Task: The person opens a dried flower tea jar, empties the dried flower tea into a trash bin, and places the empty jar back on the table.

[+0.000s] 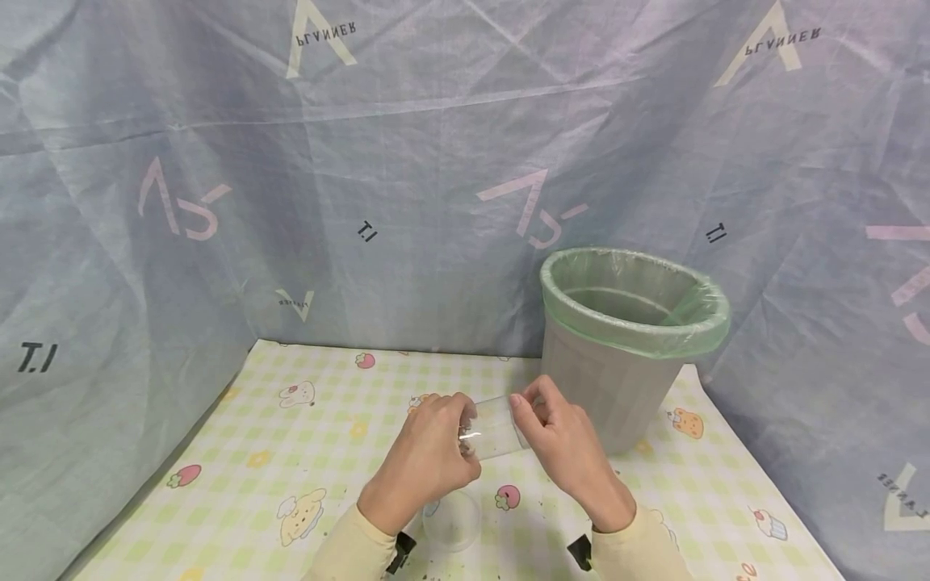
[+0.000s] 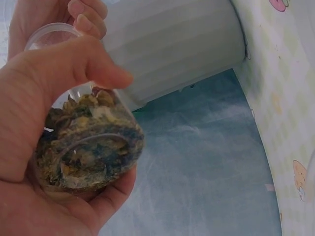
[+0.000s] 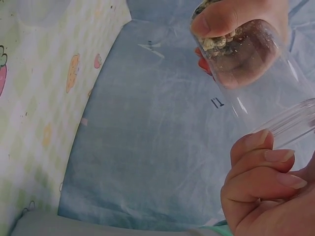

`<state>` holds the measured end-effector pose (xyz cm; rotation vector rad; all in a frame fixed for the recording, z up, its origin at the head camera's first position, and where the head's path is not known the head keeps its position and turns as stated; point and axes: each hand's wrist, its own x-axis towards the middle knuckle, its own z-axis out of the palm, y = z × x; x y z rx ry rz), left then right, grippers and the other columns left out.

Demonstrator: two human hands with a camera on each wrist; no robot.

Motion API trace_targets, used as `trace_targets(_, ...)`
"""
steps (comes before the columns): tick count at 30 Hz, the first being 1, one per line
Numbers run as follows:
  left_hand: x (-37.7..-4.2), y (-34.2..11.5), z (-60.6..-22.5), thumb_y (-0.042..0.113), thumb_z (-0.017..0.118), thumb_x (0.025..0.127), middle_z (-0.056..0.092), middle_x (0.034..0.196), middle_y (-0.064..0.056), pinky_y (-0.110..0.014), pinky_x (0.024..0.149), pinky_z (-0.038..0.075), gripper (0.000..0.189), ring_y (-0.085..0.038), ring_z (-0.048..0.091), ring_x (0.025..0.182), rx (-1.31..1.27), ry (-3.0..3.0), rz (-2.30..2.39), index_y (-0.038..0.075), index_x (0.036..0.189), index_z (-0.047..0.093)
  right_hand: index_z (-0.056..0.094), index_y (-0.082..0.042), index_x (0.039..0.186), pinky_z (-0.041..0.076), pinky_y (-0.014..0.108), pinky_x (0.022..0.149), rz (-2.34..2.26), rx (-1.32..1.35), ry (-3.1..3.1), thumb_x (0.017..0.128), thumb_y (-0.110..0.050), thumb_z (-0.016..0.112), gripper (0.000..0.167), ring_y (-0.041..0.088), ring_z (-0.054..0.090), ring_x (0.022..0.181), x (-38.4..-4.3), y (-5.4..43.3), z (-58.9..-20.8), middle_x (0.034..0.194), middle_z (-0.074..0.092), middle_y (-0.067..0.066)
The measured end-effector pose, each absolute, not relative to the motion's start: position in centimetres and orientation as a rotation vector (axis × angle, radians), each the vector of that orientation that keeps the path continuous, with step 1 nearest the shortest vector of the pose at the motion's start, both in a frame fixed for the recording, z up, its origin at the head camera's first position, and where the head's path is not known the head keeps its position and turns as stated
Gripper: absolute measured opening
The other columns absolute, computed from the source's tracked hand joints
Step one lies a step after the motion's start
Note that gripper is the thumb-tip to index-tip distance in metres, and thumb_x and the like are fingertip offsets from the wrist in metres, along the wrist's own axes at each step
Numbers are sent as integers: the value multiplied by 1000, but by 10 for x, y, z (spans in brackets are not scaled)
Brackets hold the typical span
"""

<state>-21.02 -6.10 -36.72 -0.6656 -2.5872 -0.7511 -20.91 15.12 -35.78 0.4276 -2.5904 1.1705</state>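
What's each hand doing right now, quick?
Left hand: closed around the bottom end of the clear jar.
Right hand: closed, fingers curled, holding the same jar at its rim end.

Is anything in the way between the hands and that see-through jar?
No, nothing visible stands between them. The left hand grips the clear jar around the end with the dried bits, and the right hand holds its other end.
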Motion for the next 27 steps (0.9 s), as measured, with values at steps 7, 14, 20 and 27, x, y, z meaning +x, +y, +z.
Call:
trace_targets(7, -210, -64, -367, 9, 80, 65, 62, 83, 7, -33, 73, 45, 40, -11, 51, 76, -676, -2613, -747, 15, 103, 68, 55, -25, 101, 31, 26, 44, 1178, 418, -2585, 106, -52, 49, 29, 5, 30, 45, -208, 149, -360, 56, 40, -9)
trace_targets(14, -211, -66, -366, 10, 81, 66, 60, 82, 10, -32, 73, 46, 40, -11, 51, 76, -686, -2632, -757, 16, 102, 68, 55, -25, 100, 29, 25, 44, 1204, 422, -2564, 106, -51, 50, 27, 4, 28, 45, -208, 148, -363, 55, 38, -9)
trace_targets(20, -211, -67, -365, 11, 82, 65, 62, 82, 10, -32, 73, 45, 39, -11, 51, 76, -689, -2647, -758, 16, 102, 69, 55, -26, 99, 28, 25, 43, 1219, 430, -2549, 107, -51, 50, 26, 4, 28, 45, -208, 148, -365, 55, 38, -10)
trace_targets(27, -212, -67, -364, 11, 80, 66, 64, 84, 8, -31, 73, 45, 38, -9, 52, 75, -712, -2653, -784, 15, 101, 69, 53, -26, 98, 27, 24, 43, 1212, 447, -2523, 107, -47, 51, 24, 4, 28, 45, -208, 148, -365, 55, 38, -10)
